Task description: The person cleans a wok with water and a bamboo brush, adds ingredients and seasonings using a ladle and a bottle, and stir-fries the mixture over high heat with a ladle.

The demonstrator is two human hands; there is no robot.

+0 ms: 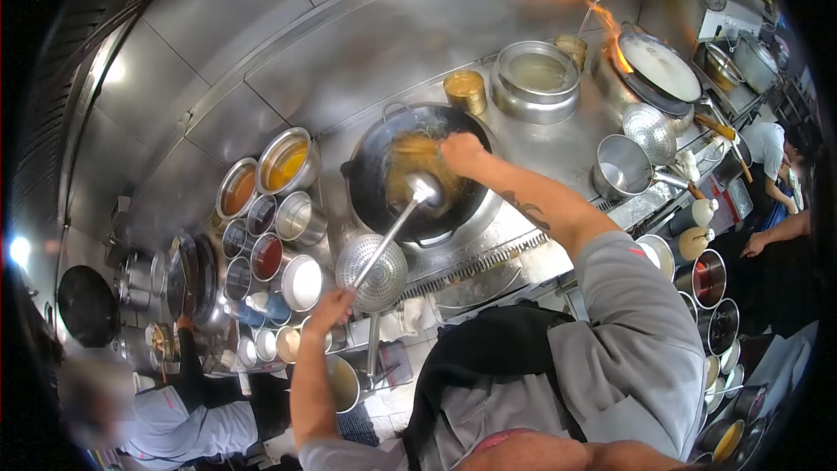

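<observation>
One ladle (425, 187) crosses the rim of the black wok (370, 192), its handle clenched in the left hand (330, 309); over the wok, the right hand (464, 155), fingertips indistinct, grips a blurred tan brush-like bundle (416, 146).

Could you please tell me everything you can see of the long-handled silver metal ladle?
The long-handled silver metal ladle has a slim, straight shaft and a shiny, rounded bowl. The person's left hand grips it near the shaft's far end. It slants up and rightward in the picture, crossing over the round, perforated silver metal strainer, with its bowl over the inside of the round black wok. Whether it touches either, I cannot tell.
</observation>
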